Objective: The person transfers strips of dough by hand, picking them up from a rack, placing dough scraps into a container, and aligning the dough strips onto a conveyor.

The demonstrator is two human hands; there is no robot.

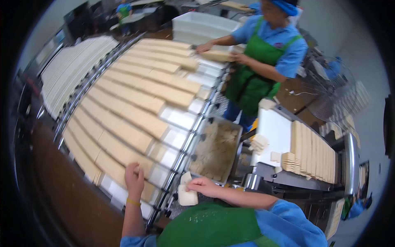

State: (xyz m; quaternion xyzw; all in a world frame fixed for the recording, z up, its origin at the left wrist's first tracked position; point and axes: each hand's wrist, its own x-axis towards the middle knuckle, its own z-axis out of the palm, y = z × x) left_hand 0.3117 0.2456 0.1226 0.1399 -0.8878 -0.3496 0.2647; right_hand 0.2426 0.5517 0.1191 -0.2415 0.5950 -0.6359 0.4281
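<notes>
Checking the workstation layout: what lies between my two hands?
In the head view, the conveyor's metal side rail runs between the left hand and the right hand, which holds pale pieces.

No text, label, brand, number or sign can be read anywhere in this view: the tan biscuit rows on the long conveyor (135, 99), the white plastic tubs (201, 25), the green aprons and the metal machine housing (304, 181) all show plain surfaces, and any small markings are too blurred to make out
</notes>
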